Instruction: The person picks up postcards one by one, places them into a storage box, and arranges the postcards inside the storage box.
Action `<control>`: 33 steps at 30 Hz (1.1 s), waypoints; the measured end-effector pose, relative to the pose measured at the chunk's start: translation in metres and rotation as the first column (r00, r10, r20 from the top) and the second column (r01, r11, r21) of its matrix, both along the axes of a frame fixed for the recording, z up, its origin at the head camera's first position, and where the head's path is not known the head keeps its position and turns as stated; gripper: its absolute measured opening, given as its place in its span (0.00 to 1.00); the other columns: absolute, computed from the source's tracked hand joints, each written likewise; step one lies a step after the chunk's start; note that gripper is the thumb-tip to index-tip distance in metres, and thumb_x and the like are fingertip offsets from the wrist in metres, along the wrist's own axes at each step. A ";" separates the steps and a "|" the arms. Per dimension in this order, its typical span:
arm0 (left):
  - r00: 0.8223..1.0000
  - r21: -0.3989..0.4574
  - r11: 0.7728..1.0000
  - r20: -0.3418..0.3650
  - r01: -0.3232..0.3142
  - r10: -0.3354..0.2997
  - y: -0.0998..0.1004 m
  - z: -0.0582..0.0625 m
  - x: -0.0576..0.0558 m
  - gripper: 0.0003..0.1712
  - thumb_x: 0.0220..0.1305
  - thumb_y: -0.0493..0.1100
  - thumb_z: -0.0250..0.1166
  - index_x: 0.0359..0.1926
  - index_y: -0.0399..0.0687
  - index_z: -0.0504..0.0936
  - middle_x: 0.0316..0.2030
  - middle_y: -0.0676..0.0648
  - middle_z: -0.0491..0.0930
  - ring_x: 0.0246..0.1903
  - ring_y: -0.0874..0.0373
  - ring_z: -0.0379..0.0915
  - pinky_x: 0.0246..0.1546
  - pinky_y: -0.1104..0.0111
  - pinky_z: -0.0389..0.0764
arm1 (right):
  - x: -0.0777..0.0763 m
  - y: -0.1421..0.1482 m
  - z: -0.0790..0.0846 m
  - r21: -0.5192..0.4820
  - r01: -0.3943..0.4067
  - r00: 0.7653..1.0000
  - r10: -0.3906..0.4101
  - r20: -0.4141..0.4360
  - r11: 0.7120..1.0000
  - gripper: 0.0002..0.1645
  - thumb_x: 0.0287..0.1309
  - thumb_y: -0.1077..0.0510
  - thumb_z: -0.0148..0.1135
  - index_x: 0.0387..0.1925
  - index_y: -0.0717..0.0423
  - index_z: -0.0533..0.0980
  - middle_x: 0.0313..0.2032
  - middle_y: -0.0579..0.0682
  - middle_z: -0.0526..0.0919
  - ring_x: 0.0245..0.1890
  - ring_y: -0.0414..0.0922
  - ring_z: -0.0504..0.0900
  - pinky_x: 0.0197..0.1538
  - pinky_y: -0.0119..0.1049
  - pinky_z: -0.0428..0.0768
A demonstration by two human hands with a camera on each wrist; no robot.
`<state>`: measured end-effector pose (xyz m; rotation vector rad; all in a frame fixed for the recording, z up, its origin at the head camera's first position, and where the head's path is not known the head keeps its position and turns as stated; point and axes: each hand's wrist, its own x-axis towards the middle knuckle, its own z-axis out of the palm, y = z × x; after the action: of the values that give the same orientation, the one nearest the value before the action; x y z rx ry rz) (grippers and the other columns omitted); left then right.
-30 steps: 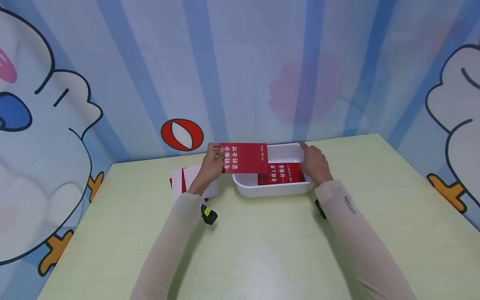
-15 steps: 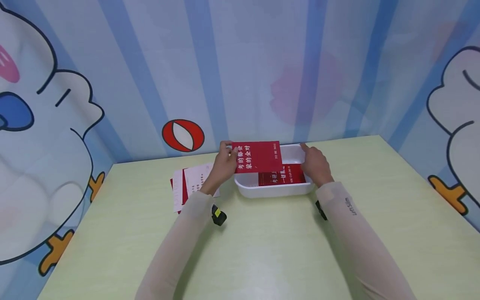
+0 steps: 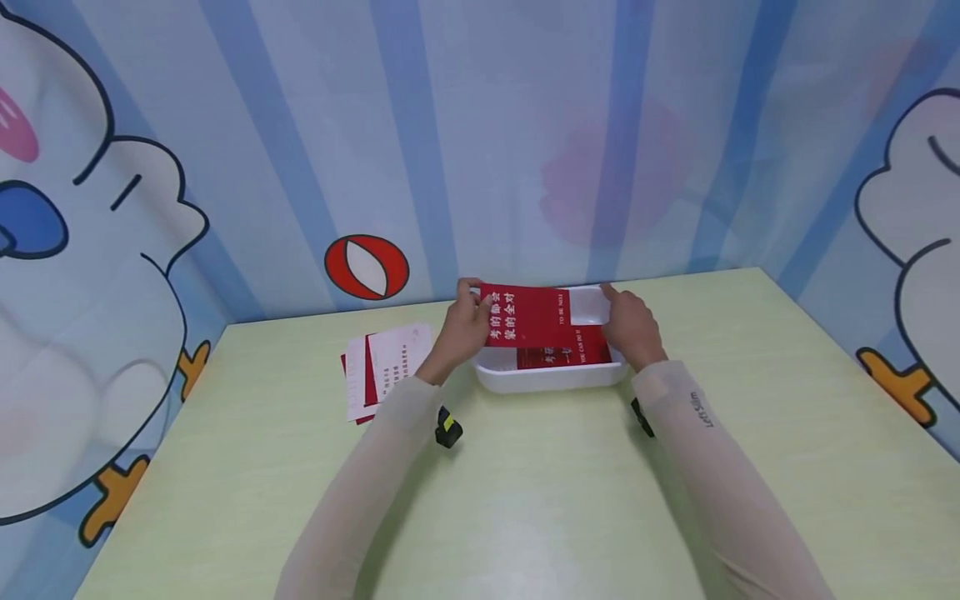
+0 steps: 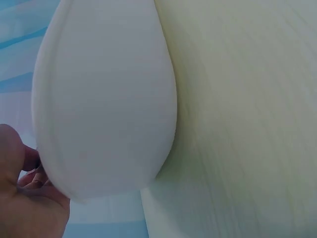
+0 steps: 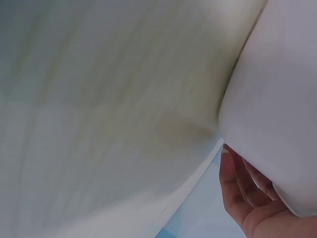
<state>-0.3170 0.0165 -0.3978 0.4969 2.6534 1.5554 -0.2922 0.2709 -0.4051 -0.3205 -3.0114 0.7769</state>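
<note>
My left hand (image 3: 463,332) pinches a red card (image 3: 538,312) with white printed characters by its left edge, holding it over the white plastic tray (image 3: 551,382). Inside the tray lies another red card (image 3: 588,348), partly covered from sight by the held one. At the tray's right end my right hand (image 3: 633,330) grips the rim. In the right wrist view, the fingers (image 5: 229,173) curve up along the tray's outer wall (image 5: 277,114). The left wrist view has the tray's other end (image 4: 109,109) filling much of it, with part of my left hand (image 4: 34,213) at the lower left.
A loose stack of white and red cards (image 3: 397,358) lies on the pale table (image 3: 540,483) left of the tray. Behind the table's back edge hangs a blue striped cloth (image 3: 510,150) with cartoon prints. A black wrist camera (image 3: 448,429) sits under my left wrist.
My left hand has moved right with the red card, bringing it farther over the tray and uncovering more of the card stack. My right hand has stayed on the tray's rim.
</note>
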 end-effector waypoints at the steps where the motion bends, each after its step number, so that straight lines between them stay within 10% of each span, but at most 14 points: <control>1: 1.000 -0.003 1.000 -0.002 0.003 -0.003 0.001 0.000 0.000 0.23 0.79 0.47 0.43 0.69 0.45 0.53 0.50 0.37 0.75 0.47 0.45 0.81 0.43 0.59 0.85 | 0.000 0.000 0.000 0.003 0.000 1.000 0.000 0.001 1.000 0.44 0.63 0.68 0.57 0.77 0.55 0.52 0.63 0.66 0.70 0.62 0.60 0.73 0.66 0.54 0.74; 33: 0.980 -0.348 0.933 -0.197 -0.095 0.027 0.018 -0.010 0.011 0.24 0.76 0.51 0.51 0.66 0.48 0.59 0.43 0.44 0.83 0.39 0.53 0.83 0.38 0.62 0.84 | 0.003 -0.002 0.002 0.011 -0.014 1.000 0.014 -0.008 1.000 0.45 0.62 0.67 0.60 0.77 0.54 0.53 0.62 0.66 0.70 0.60 0.60 0.73 0.64 0.55 0.76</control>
<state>-0.3061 0.0348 -0.4076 0.5682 3.0265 1.0417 -0.2893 0.2691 -0.4033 -0.2959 -3.0124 0.7611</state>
